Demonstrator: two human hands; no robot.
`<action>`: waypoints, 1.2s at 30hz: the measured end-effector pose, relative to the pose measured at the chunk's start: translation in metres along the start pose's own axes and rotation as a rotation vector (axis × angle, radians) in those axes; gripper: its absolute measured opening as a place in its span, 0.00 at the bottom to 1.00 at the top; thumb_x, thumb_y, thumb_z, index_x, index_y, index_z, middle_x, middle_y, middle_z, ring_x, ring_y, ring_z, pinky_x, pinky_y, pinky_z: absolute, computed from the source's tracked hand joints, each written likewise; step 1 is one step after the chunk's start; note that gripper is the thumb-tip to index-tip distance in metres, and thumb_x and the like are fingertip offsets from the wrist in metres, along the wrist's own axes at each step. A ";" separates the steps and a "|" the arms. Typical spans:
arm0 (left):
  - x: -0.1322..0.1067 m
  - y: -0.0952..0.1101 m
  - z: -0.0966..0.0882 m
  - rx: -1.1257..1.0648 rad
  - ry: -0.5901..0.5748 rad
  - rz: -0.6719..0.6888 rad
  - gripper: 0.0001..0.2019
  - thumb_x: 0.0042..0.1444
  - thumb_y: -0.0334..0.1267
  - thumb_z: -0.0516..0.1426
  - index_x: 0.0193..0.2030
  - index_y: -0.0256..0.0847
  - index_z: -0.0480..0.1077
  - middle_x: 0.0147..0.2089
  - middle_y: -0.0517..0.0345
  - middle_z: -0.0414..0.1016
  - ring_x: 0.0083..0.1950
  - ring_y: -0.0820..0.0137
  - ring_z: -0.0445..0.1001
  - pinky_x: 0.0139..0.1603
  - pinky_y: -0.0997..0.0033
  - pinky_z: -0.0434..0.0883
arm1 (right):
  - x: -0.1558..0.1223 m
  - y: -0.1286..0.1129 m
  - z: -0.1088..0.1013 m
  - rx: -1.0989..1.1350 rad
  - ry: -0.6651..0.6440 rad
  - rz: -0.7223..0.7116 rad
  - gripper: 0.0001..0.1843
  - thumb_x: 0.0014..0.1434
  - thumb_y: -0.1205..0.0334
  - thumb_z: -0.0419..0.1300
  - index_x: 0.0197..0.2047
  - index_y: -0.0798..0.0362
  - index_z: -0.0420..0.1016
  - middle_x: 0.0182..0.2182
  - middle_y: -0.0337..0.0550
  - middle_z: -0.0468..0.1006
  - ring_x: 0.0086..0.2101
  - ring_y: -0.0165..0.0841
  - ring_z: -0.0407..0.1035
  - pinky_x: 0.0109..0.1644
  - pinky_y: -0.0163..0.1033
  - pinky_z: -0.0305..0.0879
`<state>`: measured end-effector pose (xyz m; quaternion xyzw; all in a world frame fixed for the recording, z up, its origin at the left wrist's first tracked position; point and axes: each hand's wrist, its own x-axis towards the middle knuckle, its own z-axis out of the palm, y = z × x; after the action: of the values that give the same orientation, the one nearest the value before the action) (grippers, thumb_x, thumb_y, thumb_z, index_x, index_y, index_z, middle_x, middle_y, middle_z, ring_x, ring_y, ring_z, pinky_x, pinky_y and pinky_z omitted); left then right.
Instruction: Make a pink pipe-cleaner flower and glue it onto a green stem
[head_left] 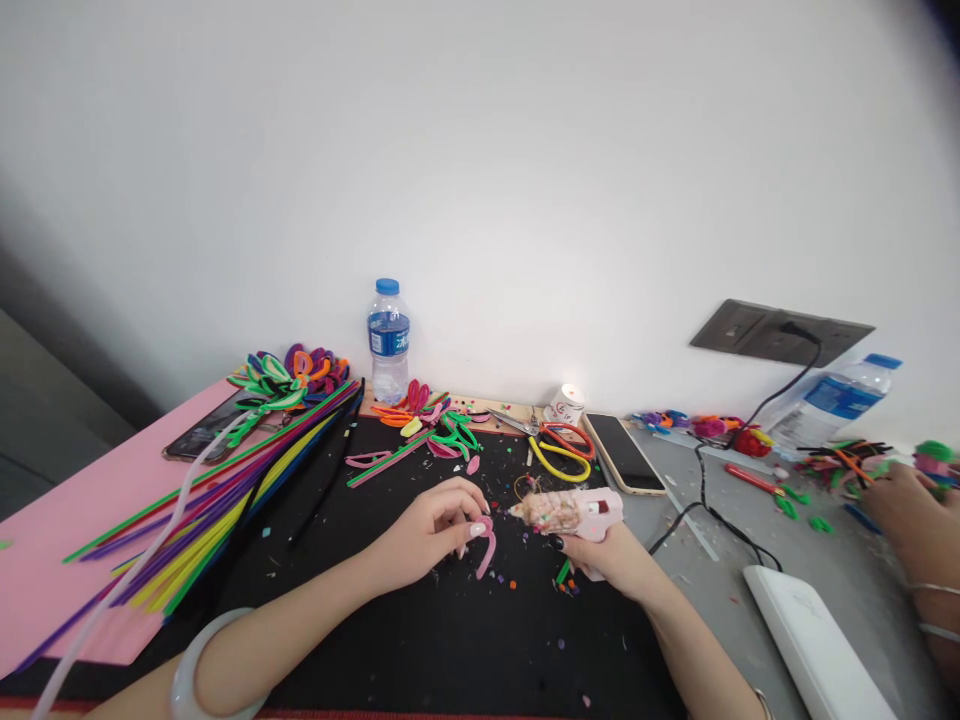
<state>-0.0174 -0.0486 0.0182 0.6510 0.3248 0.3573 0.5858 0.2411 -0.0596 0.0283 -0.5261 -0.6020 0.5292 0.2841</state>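
Note:
My left hand (439, 527) pinches a curved pink pipe cleaner piece (487, 550) over the black mat (420, 640). My right hand (607, 560) is wrapped round the handle of a pale pink hot glue gun (577, 510), whose front is crusted with glue and fuzz. The gun's nozzle points left, close to the pink piece; whether they touch I cannot tell. Just behind the hands lie bent pipe cleaner shapes (454, 435) in pink, green and orange. Scissors (562, 455) with red and yellow handles rest behind the glue gun.
Long pipe cleaners (202, 510) lie on pink card (67, 510) at left, near a phone (206, 430). A water bottle (388, 345), a paper cup (565, 405) and another phone (624, 455) stand or lie toward the wall. Cables run to a white power strip (814, 640). A co-worker's hand (911, 520) is at right.

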 end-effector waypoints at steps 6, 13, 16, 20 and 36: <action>0.000 -0.002 0.000 -0.001 0.011 0.004 0.12 0.55 0.43 0.56 0.30 0.35 0.69 0.43 0.55 0.64 0.24 0.82 0.62 0.28 0.76 0.67 | 0.000 -0.013 0.008 -0.081 0.035 -0.192 0.14 0.49 0.66 0.61 0.41 0.52 0.77 0.30 0.42 0.78 0.33 0.38 0.71 0.35 0.38 0.69; 0.000 -0.002 -0.001 -0.007 0.013 0.021 0.11 0.56 0.41 0.56 0.29 0.35 0.68 0.43 0.55 0.64 0.24 0.82 0.62 0.28 0.76 0.67 | 0.001 -0.019 0.010 -0.202 0.017 -0.257 0.15 0.49 0.73 0.54 0.39 0.56 0.76 0.34 0.43 0.78 0.38 0.39 0.70 0.44 0.40 0.67; 0.000 -0.001 -0.001 0.004 0.015 0.022 0.11 0.56 0.42 0.55 0.30 0.35 0.68 0.43 0.55 0.64 0.25 0.81 0.63 0.27 0.76 0.67 | 0.001 -0.020 0.013 -0.201 0.017 -0.248 0.14 0.46 0.75 0.52 0.32 0.55 0.75 0.29 0.40 0.77 0.33 0.37 0.70 0.39 0.37 0.67; 0.000 -0.002 -0.002 0.022 0.023 0.033 0.11 0.56 0.42 0.55 0.30 0.35 0.68 0.43 0.55 0.64 0.25 0.81 0.63 0.27 0.76 0.67 | 0.001 -0.022 0.018 -0.189 0.024 -0.233 0.13 0.42 0.77 0.50 0.25 0.53 0.73 0.19 0.36 0.70 0.28 0.34 0.67 0.31 0.33 0.64; 0.000 -0.001 0.001 -0.004 0.004 0.014 0.10 0.56 0.40 0.56 0.29 0.35 0.68 0.43 0.56 0.64 0.25 0.81 0.64 0.27 0.76 0.67 | 0.003 -0.012 0.016 -0.229 -0.007 -0.241 0.17 0.43 0.77 0.50 0.33 0.57 0.75 0.29 0.39 0.76 0.29 0.32 0.66 0.34 0.33 0.63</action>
<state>-0.0169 -0.0489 0.0175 0.6512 0.3209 0.3633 0.5839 0.2217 -0.0609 0.0343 -0.4774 -0.7181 0.4208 0.2816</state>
